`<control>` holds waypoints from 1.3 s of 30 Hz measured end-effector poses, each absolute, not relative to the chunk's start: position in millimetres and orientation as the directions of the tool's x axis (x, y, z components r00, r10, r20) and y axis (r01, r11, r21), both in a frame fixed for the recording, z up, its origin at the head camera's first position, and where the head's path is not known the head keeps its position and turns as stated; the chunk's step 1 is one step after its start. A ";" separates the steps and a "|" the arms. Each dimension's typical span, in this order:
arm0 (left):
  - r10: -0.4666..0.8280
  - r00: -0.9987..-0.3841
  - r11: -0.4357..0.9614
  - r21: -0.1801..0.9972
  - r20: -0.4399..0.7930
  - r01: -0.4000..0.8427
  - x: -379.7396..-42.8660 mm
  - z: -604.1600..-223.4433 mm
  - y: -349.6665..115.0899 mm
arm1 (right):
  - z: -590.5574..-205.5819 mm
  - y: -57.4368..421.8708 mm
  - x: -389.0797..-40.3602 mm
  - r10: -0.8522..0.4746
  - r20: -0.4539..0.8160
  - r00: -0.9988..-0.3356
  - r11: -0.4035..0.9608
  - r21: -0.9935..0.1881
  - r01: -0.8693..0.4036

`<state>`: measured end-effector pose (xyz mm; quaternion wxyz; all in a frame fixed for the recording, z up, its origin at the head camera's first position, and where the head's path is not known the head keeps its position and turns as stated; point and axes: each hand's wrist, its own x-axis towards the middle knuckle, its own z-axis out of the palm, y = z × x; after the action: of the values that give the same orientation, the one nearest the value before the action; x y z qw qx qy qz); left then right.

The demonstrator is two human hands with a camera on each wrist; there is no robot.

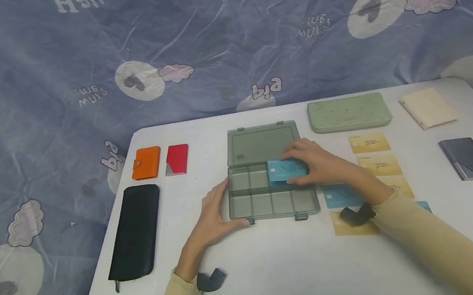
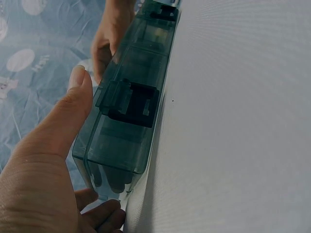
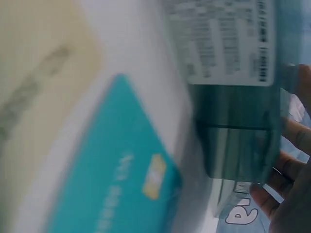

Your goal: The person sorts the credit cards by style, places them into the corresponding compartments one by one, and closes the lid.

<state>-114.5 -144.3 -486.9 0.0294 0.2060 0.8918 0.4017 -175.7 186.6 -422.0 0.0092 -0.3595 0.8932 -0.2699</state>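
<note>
A translucent green compartment box (image 1: pixel 241 208) lies with its lid (image 1: pixel 262 142) folded back. My left hand (image 1: pixel 216 218) holds the box's left front corner, thumb by a front latch (image 2: pixel 133 104) and fingers along the left side. My right hand (image 1: pixel 318 160) pinches a blue chip card (image 1: pixel 283 169) over the back right compartments, thumb at its near edge and fingers at its far edge. In the right wrist view, the right fingers (image 3: pixel 294 167) show beside the box wall (image 3: pixel 233 107); the held card is hidden there.
Yellow cards (image 1: pixel 369 143) and blue cards (image 1: pixel 340 196) lie right of the box, partly under my right forearm. Behind them are a green case (image 1: pixel 348 113) and a cream wallet (image 1: pixel 429 108). A dark card holder (image 1: pixel 467 158) is far right. Orange (image 1: pixel 146 162), red (image 1: pixel 178 158) and black (image 1: pixel 134 232) wallets lie left.
</note>
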 end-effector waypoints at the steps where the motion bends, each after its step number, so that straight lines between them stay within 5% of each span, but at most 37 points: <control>1: 0.393 -0.913 0.594 0.727 0.113 0.346 -114.3 -487.1 -143.7 | -424.4 186.7 -175.4 -0.646 0.172 -0.743 0.600 -0.487 -0.635; 17: 0.397 -0.911 0.590 0.729 0.113 0.348 -113.4 -486.3 -139.8 | -433.7 227.0 -154.1 -0.599 0.241 -0.763 0.646 -0.418 -0.639; 24: 0.395 -0.913 0.597 0.728 0.099 0.337 -113.8 -485.7 -140.4 | -431.1 272.3 -127.2 -0.548 0.099 -0.831 0.744 -0.396 -0.538; 39: 0.376 -0.922 0.601 0.733 0.091 0.317 -113.7 -484.5 -142.0 | -436.8 290.3 -109.4 -0.571 0.038 -0.820 0.767 -0.333 -0.549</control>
<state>-113.7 -142.0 -484.5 0.0362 0.1938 0.8940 0.4023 -109.4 290.3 -436.8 0.0327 -0.2980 0.9393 -0.1669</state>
